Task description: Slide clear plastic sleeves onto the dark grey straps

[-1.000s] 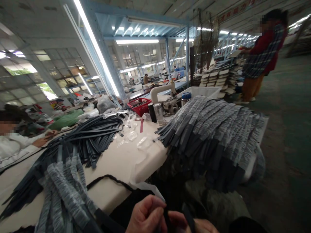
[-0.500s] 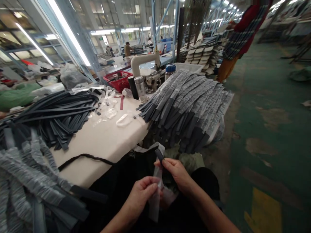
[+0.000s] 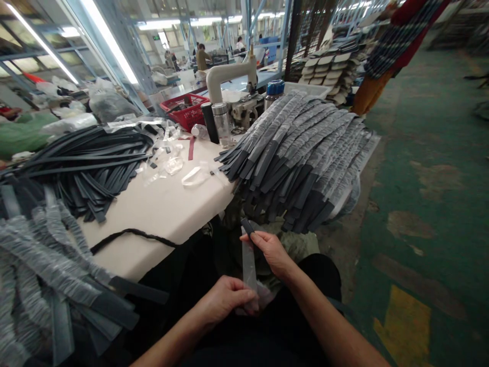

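Strap (image 3: 247, 226) pinched at its tip by right hand (image 3: 272, 251); left hand (image 3: 228, 302) fingers pinch plastic sleeve (image 3: 249, 270): keep sleeve taut, aligned.

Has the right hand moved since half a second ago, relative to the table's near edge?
Yes. The right hand, pinching the dark strap, has risen slightly toward the table edge, stretching the clear sleeve from the left hand.

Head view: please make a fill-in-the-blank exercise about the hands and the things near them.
1. The right hand pinches the ____ end of a dark strap.
2. The left hand holds the clear ____ sleeve around it.
3. The basket behind the bottles is ____ in colour.

Missing words: upper; plastic; red
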`<state>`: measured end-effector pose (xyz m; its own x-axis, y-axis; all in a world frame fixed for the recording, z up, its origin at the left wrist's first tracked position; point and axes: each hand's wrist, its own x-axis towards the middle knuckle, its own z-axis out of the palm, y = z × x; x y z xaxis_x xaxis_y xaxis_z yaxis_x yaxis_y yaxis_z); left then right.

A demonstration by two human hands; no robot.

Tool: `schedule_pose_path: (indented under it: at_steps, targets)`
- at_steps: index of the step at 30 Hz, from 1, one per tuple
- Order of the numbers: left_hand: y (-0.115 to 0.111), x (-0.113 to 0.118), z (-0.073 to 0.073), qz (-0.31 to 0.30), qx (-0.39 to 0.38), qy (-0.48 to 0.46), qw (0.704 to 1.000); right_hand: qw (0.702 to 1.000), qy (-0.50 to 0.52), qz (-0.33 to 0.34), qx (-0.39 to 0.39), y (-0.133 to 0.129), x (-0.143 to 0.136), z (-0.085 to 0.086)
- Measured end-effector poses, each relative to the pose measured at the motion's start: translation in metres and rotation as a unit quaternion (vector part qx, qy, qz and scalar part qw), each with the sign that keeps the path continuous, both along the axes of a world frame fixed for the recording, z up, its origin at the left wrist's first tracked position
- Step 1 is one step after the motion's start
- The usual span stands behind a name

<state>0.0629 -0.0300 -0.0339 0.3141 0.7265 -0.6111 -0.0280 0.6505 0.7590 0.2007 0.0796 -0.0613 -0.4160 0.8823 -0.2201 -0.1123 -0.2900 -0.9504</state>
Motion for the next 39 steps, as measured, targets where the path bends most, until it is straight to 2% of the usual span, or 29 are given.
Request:
schedule_pose_path:
  at_steps: [2, 5, 8, 11, 14, 18, 21, 25, 32, 39]
  targets:
    - [0.002, 0.002, -0.003, 0.023, -0.015, -0.01, 1.0, 1.0, 0.0, -0.008, -0.009, 0.001, 0.001, -0.005]
    - [0.005, 0.003, -0.011, 0.126, -0.043, -0.05, 0.99, 0.999, -0.006, -0.025, -0.029, 0.001, 0.012, -0.012]
    - [0.013, 0.003, -0.019, 0.249, -0.086, -0.096, 0.96, 0.998, -0.031, -0.041, -0.033, -0.005, 0.031, -0.016]
    - [0.023, 0.005, -0.021, 0.356, -0.121, -0.113, 0.92, 0.997, -0.057, -0.035, -0.028, -0.023, 0.052, -0.012]
    - [0.03, 0.01, -0.022, 0.414, -0.141, -0.117, 0.891, 0.993, -0.12, 0.014, 0.01, -0.049, 0.065, -0.001]
    - [0.032, 0.015, -0.027, 0.419, -0.15, -0.126, 0.887, 0.958, -0.254, 0.1, 0.083, -0.076, 0.063, 0.016]
    - [0.031, 0.017, -0.031, 0.405, -0.147, -0.13, 0.893, 0.936, -0.313, 0.117, 0.111, -0.082, 0.054, 0.02]
    - [0.029, 0.017, -0.034, 0.391, -0.137, -0.142, 0.899, 0.91, -0.37, 0.114, 0.149, -0.079, 0.045, 0.018]
    - [0.029, 0.017, -0.034, 0.421, -0.162, -0.168, 0.877, 0.92, -0.352, 0.098, 0.142, -0.078, 0.043, 0.018]
    - [0.027, 0.02, -0.034, 0.395, -0.165, -0.168, 0.888, 0.906, -0.368, 0.118, 0.173, -0.078, 0.037, 0.01]
